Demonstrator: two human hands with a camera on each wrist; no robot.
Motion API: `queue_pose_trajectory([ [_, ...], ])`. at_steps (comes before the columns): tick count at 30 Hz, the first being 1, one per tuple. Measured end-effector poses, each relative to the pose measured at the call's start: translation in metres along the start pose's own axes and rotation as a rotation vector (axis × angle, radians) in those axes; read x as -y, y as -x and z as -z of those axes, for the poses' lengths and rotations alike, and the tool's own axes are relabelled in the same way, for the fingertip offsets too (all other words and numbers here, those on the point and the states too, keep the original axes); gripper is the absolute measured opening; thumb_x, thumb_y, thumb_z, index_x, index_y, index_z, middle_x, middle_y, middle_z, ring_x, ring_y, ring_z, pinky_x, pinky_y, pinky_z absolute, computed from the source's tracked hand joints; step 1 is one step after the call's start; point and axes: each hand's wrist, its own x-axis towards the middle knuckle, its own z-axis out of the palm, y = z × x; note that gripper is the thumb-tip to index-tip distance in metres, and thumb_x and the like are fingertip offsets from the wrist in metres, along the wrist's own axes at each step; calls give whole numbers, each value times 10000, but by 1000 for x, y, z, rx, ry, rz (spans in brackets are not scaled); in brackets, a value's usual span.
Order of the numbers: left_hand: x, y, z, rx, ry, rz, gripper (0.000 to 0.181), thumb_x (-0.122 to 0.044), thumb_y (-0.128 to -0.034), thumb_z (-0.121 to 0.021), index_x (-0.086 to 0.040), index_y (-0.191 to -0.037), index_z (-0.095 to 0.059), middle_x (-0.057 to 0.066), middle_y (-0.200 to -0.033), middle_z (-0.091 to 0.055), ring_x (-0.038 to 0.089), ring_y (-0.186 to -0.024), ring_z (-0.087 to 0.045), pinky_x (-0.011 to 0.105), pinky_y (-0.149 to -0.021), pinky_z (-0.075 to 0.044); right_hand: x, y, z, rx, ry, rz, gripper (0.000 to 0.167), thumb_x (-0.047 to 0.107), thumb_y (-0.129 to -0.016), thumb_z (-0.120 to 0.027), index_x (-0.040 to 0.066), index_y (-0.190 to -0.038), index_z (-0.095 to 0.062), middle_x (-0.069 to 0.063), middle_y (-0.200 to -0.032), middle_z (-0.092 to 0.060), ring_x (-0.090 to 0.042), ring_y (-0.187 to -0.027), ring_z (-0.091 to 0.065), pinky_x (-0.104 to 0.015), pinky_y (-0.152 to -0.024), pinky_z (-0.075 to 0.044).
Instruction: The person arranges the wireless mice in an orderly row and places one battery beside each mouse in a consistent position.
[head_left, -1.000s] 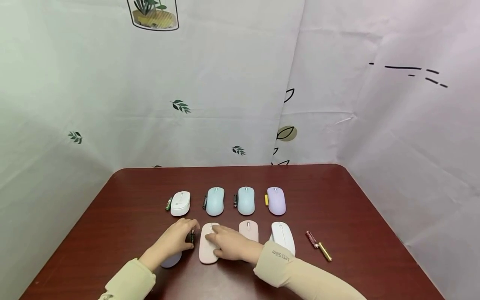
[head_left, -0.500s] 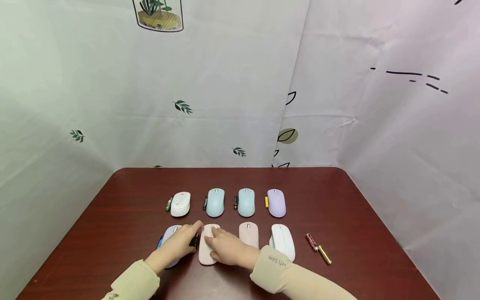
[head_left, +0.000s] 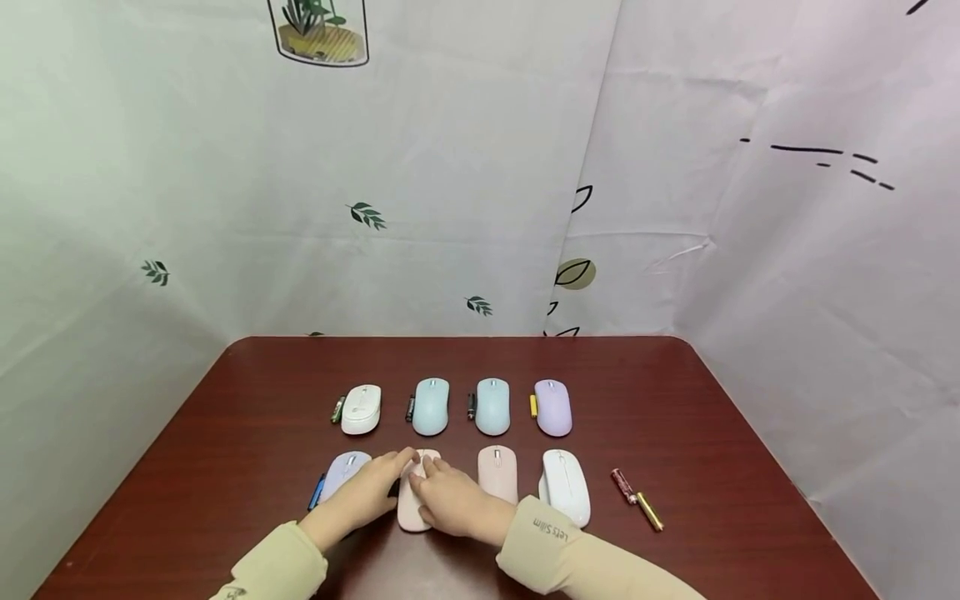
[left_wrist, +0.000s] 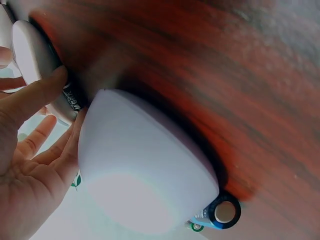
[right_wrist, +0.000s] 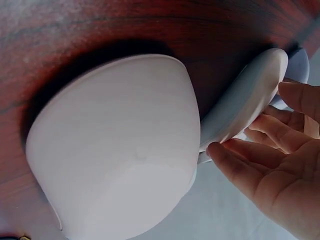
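A pale pink mouse (head_left: 410, 507) lies in the front row, between my two hands. My right hand (head_left: 459, 500) holds it from the right, fingertips on its upper part and thumb lower down. On its left side my left hand (head_left: 366, 493) pinches a black battery (left_wrist: 73, 96) between thumb and a finger, close against the mouse's edge. The head view mostly hides that battery behind the hand. Left of this hand sits a lavender mouse (head_left: 346, 469), partly covered by it, with a blue battery (head_left: 317, 492) alongside.
Behind, a white mouse (head_left: 362, 409), two light blue mice (head_left: 431, 407) and a purple mouse (head_left: 553, 408) each have a battery at the left. Rightward are another pink mouse (head_left: 498, 473), a white mouse (head_left: 566, 488), a red battery (head_left: 622, 485) and a gold battery (head_left: 649, 512).
My left hand has moved rightward with the black battery, up to the pink mouse's left side, uncovering more of the lavender mouse. My right hand stays on the pink mouse.
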Motion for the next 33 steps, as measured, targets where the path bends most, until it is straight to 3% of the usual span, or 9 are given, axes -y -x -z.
queue_pose_trajectory([
  [7,-3,-1,3,11,52,59,482,70,-690,-738,-6,-1117,-529,169,-993,-608,314,-896,-615,457,-726,-509,2,-1,3,0,-71,-46,448,282,-850,-657,113,-1260,-594,-185,-1317,-552,-277,-1195,-564,-315,-887,-519],
  [14,-6,-1,-2,-35,62,106,470,147,-665,-652,-13,-1099,-572,138,-935,-622,232,-816,-599,395,-662,-488,-4,-2,5,42,-156,-41,438,286,-858,-651,128,-1262,-595,-181,-1323,-549,-265,-1239,-531,-309,-1002,-443],
  [20,-9,2,-5,-59,66,139,462,187,-677,-567,-13,-1093,-592,146,-967,-636,221,-817,-602,375,-664,-491,-6,-1,4,56,-230,-40,458,289,-859,-648,118,-1279,-583,-211,-1335,-529,-289,-1257,-513,-323,-1020,-429],
  [26,-12,7,-5,-119,-7,107,371,160,-741,-561,-12,-1065,-617,136,-967,-639,269,-858,-645,396,-725,-523,-4,4,9,43,-256,-57,491,304,-857,-653,118,-1302,-566,-204,-1341,-527,-287,-1265,-506,-340,-1017,-432],
  [33,-17,6,-2,-220,-124,73,326,134,-740,-601,-46,-1008,-645,70,-925,-646,233,-819,-641,375,-711,-520,-13,12,20,-5,-349,-70,426,268,-874,-633,112,-1269,-593,-174,-1321,-557,-293,-1258,-511,-374,-1011,-436],
])
